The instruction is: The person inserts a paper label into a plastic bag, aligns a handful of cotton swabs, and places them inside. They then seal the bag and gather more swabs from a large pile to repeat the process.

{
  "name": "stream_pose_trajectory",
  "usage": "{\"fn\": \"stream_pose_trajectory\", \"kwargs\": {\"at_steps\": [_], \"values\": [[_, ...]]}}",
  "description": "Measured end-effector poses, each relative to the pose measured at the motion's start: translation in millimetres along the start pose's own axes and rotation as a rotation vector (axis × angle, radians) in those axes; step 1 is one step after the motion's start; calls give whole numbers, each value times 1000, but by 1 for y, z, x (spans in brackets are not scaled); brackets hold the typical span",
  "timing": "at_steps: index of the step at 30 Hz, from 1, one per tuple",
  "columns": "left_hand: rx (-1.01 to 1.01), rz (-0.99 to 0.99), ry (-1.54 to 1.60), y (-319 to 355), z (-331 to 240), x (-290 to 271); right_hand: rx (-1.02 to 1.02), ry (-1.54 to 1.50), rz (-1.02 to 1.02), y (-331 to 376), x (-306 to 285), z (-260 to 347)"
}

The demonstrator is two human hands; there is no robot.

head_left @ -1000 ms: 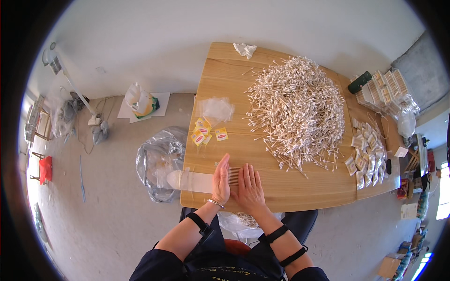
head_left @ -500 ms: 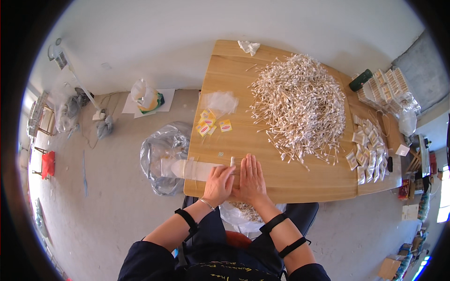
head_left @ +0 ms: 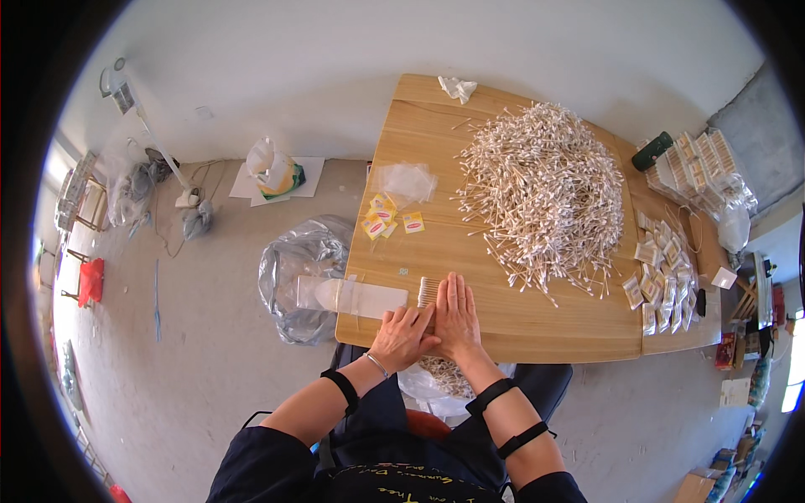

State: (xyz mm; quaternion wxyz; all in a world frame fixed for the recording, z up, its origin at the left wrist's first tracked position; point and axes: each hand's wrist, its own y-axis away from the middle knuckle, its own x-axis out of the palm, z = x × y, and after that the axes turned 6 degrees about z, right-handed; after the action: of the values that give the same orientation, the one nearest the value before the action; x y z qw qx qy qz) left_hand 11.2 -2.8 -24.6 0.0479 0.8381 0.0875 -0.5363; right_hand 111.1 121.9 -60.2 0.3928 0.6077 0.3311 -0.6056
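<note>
A short row of cotton swabs [head_left: 428, 291] lies side by side near the table's front edge, tips pointing away from me. My right hand [head_left: 458, 323] rests flat along the row's right side, fingers stretched and close together. From the left, my left hand [head_left: 402, 338] bends its fingers to the row's near end, and its fingertips meet the base of my right hand. The swabs' lower ends are hidden by my fingers. Left of the row lies a white flat strip [head_left: 381, 300], taped down and reaching past the table's left edge.
A big heap of loose cotton swabs [head_left: 545, 197] covers the table's middle right. Yellow cards [head_left: 381, 215] and clear bags [head_left: 407, 182] lie at the left. Filled packets [head_left: 662, 272] are piled at the right. A grey plastic bag [head_left: 285, 260] stands beside the table.
My left hand has drawn nearer to me, from the row's left side to its near end, uncovering the strip's right end. My right hand stays flat. The whole view has shifted slightly.
</note>
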Motion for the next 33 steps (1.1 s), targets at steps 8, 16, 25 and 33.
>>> {"fn": "stream_pose_trajectory", "kwargs": {"at_steps": [8,16,25,33], "values": [[-20,-21,-1,-2,-1,0,-34,-179,-27,2,-14,5],[-18,-35,10,-10,-2,1,-33,-155,-17,2,-9,-1],[-96,54,39,-16,-4,-2,-35,-167,15,2,-17,1],[-78,54,55,-17,-3,-3,-37,-145,13,2,-20,2]]}}
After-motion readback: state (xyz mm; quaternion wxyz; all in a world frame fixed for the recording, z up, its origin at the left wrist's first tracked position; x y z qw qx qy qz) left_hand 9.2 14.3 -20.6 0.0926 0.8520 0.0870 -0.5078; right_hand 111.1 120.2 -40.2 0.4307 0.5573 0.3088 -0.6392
